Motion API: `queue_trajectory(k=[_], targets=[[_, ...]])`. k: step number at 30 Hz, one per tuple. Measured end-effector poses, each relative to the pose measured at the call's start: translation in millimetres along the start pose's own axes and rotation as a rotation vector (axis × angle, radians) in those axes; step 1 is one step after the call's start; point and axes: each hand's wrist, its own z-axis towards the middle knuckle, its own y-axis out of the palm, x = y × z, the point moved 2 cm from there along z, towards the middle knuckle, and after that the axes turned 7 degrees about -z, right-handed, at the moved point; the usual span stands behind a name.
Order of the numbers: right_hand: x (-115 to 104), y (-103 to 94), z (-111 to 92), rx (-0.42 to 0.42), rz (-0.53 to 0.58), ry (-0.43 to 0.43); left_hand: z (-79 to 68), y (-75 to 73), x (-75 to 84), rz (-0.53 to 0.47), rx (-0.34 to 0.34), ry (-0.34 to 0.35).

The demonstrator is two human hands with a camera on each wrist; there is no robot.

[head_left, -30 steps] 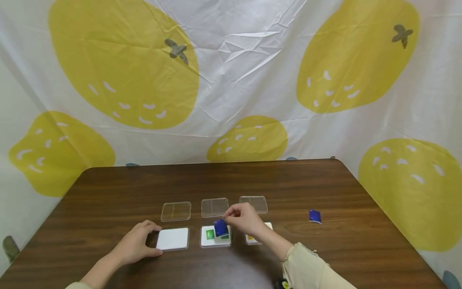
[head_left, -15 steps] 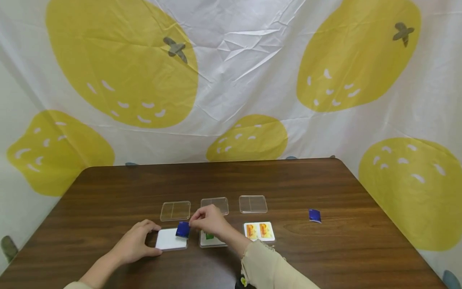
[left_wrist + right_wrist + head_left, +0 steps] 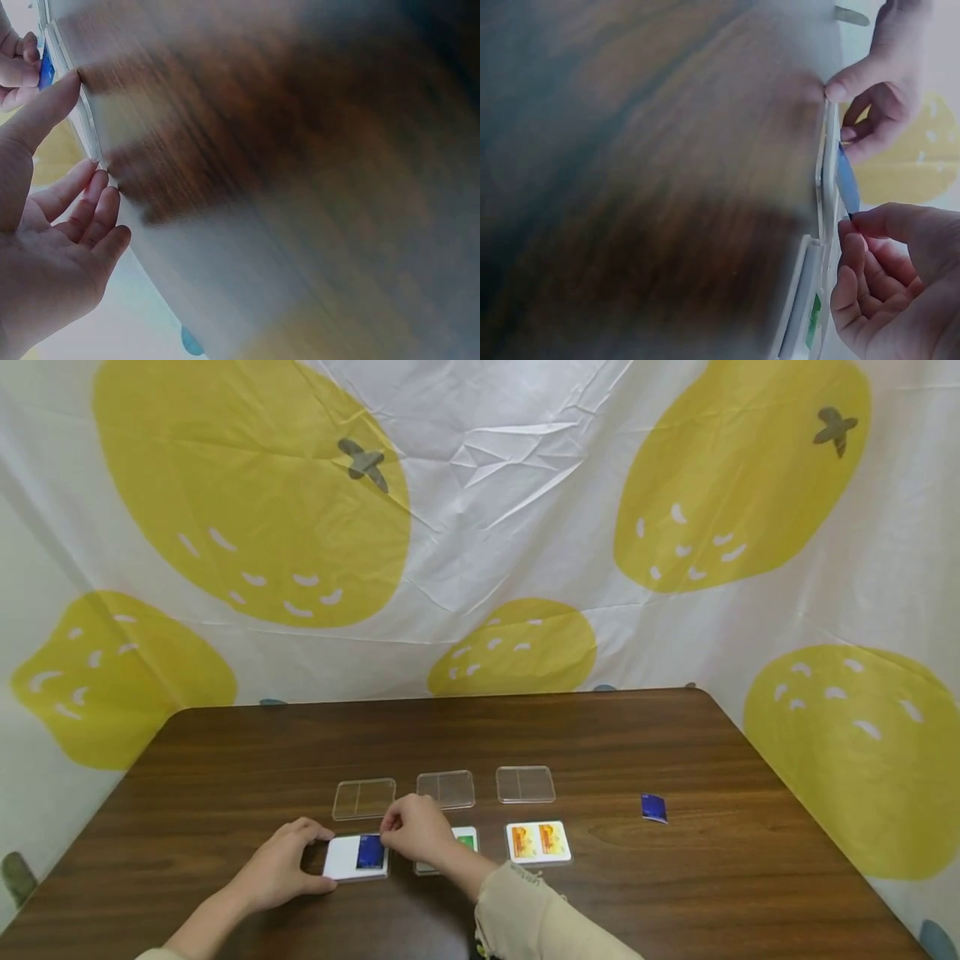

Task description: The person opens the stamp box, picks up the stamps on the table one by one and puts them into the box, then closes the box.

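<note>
In the head view my left hand (image 3: 279,867) holds the left end of a shallow clear case with a white insert (image 3: 340,858), thumb at the near edge and fingers at the far edge. My right hand (image 3: 422,833) pinches a small flat blue square packet (image 3: 371,852) by its right edge. The packet lies over the right half of the white insert. In the right wrist view the blue packet (image 3: 847,184) tilts up from the case, its edge between thumb and forefinger. My right hand partly hides a middle case with a green square (image 3: 468,841).
A third case (image 3: 538,843) with two orange-and-yellow squares stands to the right. Three clear lids, left (image 3: 364,799), middle (image 3: 446,789) and right (image 3: 525,784), lie in a row behind the cases. Another blue packet (image 3: 654,808) lies far right on the wooden table (image 3: 600,735).
My right hand has carried the blue packet leftward from above the middle case and lowered it onto the left case. The left hand keeps its hold there.
</note>
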Motion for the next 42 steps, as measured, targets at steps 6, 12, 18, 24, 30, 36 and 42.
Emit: queue_trajectory(k=[6,12,18,24,30,36,42], targets=[[-2.8,4.2,-0.2,0.035,-0.126,-0.023,0.0,0.9,-1.5,0.0,0.001,-0.005],[-6.4,6.6,-0.7,0.042,-0.175,-0.025,-0.2,1.5,-2.0,-0.009,0.007,0.003],[-9.4,7.3,0.1,0.035,-0.216,-0.011,-0.3,0.9,-2.2,-0.005,0.012,0.019],[-9.6,6.6,0.6,0.021,-0.238,0.016,0.2,0.9,-1.7,-0.005,0.01,0.01],[-9.8,7.5,1.1,0.026,-0.257,0.009,0.5,0.9,-1.7,-0.017,-0.009,-0.02],[-10.8,7.2,0.7,0.031,-0.254,0.001,0.2,1.6,-2.3,-0.016,-0.011,-0.025],[-9.8,-0.7,-2.5,0.066,-0.163,-0.029,-0.1,2.3,-2.7,-0.019,-0.006,-0.027]])
